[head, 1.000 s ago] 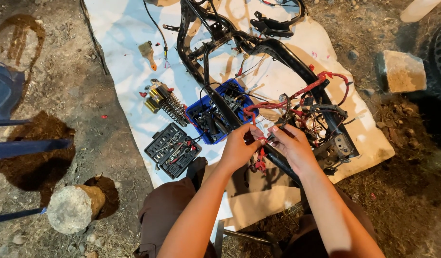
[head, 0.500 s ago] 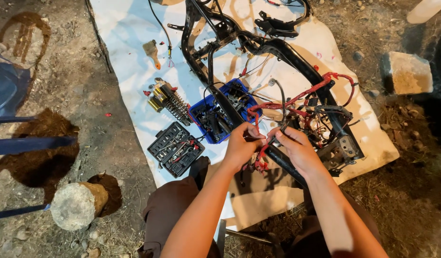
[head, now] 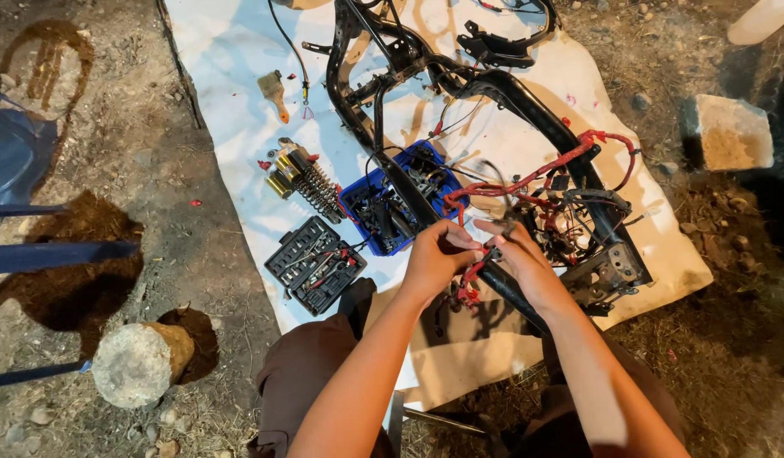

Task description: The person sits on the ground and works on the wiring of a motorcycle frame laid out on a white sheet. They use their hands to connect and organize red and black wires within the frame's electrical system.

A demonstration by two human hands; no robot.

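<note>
Red wires (head: 528, 180) run along the black frame (head: 511, 93); the left hand (head: 434, 263) and right hand (head: 523, 263) both pinch them beside the blue tray (head: 358, 199). Small, steady finger grips suit this.
</note>
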